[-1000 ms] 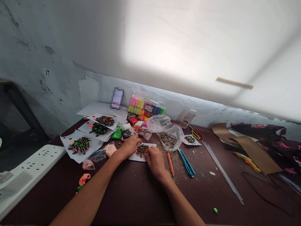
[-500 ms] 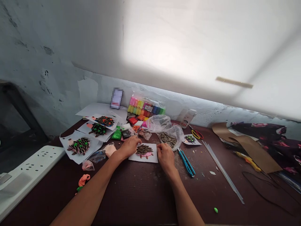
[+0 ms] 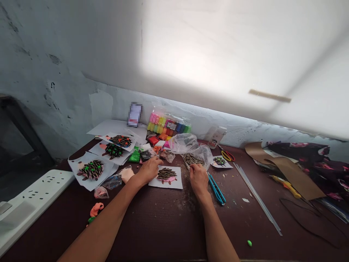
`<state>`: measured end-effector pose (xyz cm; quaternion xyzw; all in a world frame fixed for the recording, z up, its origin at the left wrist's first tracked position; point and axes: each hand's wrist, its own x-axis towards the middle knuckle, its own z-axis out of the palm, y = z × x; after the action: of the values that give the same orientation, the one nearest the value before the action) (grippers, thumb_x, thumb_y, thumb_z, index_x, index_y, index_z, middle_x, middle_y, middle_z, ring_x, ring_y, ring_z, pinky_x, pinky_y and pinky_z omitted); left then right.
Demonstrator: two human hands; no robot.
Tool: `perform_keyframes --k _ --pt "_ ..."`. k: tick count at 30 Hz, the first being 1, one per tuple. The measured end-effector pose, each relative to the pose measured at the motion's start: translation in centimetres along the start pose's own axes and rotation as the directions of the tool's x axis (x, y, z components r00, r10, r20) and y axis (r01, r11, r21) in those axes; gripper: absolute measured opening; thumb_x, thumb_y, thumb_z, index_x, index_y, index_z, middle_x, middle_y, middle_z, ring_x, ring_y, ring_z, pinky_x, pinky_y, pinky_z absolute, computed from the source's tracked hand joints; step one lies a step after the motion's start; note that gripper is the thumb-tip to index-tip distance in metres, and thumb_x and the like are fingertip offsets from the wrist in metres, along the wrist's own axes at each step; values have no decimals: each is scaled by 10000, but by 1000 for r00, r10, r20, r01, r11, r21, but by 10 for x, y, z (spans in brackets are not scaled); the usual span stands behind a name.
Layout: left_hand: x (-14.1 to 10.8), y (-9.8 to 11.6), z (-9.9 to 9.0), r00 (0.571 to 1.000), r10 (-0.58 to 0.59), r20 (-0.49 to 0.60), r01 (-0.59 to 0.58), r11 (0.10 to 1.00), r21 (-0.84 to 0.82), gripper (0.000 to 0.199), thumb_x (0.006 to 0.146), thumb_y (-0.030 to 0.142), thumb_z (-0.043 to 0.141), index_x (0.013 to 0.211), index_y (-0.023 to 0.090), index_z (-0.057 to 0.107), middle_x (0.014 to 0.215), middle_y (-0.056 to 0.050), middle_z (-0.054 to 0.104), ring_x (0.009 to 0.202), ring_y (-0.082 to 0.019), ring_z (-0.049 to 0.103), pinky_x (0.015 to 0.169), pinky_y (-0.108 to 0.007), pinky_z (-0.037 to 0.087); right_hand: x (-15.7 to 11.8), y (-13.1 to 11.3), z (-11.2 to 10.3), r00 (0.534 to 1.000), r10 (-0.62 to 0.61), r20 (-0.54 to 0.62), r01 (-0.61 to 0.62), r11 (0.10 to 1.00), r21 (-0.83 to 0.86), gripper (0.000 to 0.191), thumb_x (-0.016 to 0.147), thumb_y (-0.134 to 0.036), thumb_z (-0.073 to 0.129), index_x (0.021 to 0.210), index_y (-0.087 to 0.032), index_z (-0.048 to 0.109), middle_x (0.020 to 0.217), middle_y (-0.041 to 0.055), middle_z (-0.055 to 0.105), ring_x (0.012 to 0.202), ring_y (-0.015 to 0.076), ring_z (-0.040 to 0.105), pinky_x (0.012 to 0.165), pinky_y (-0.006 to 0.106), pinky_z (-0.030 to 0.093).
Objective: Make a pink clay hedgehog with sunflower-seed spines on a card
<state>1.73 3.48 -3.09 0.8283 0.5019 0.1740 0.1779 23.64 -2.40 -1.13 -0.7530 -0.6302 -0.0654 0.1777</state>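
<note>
A white card lies on the table, bearing a hedgehog figure with a pink clay body and a back of striped sunflower seeds. My left hand grips the card's left side with bent fingers, covering part of the figure. To the right of the card, my right hand is at the near edge of a clear plastic bag of loose sunflower seeds. Its fingers are curled together over the seeds; whatever they hold is too small to make out.
A blue utility knife lies right of my right hand, with scissors beyond. Finished hedgehog cards and clay packets sit to the left. Glue sticks, a glue gun and a power strip flank the work.
My right hand has left the card's right edge and moved right to the seed bag. My left hand stays at the card's left side.
</note>
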Motion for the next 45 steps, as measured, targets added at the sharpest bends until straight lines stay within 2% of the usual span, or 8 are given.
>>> perform_keyframes --k 3,6,13,17,26,32,39,45 --pt "0 1 -1 1000 -3 1 3 1000 18 361 786 26 453 1042 179 658 1059 -82 611 983 -193 596 845 -266 441 7 6 2 1000 27 -2 -27 999 -30 287 905 -142 429 1007 -187 694 964 103 643 916 203 561 757 283 384" --pt "-1 3 -3 1000 -14 12 14 999 31 320 818 55 441 1014 177 663 1042 -86 616 972 -201 600 825 -269 443 12 8 5 995 64 77 -58 996 -72 335 899 -108 405 1055 -194 690 984 106 646 897 188 580 729 270 386" --pt "-1 8 -7 999 -40 14 39 997 63 236 844 100 445 913 169 660 975 -72 614 917 -197 609 781 -273 445 13 5 5 977 99 188 -79 991 -110 325 908 -178 447 1128 -252 675 1025 82 647 917 183 600 720 258 393" --pt "0 5 -4 1000 -12 -27 14 997 71 219 858 113 443 902 178 647 971 -61 616 913 -181 602 770 -258 443 13 4 2 980 87 179 -69 992 -105 256 905 -219 484 1021 -242 711 1001 84 649 891 187 604 695 260 392" --pt "2 1 -1 997 -7 -74 13 997 76 227 874 115 430 906 183 644 980 -63 637 926 -178 603 772 -255 444 15 2 3 983 40 181 -22 995 -97 215 895 -238 512 970 -227 714 983 88 653 898 193 606 691 262 393" --pt "5 4 -2 998 -23 -58 29 995 97 245 869 100 417 903 173 648 979 -75 643 941 -191 607 788 -267 446 20 -3 5 980 17 200 20 983 -185 257 926 -172 412 1011 -141 652 992 139 657 933 211 617 716 275 397" --pt "14 7 -4 999 -41 -17 43 985 165 248 851 96 422 890 182 651 978 -80 645 929 -208 609 758 -279 449 28 -4 7 974 15 224 26 984 -177 217 920 -226 456 995 -131 636 979 146 673 916 214 641 701 268 390" --pt "13 8 0 997 -71 -32 75 982 172 245 858 110 417 907 181 646 1011 -89 630 911 -213 611 733 -285 453 22 2 2 992 33 125 -24 997 -73 213 916 -188 429 996 -139 620 976 116 674 901 196 630 709 259 379"
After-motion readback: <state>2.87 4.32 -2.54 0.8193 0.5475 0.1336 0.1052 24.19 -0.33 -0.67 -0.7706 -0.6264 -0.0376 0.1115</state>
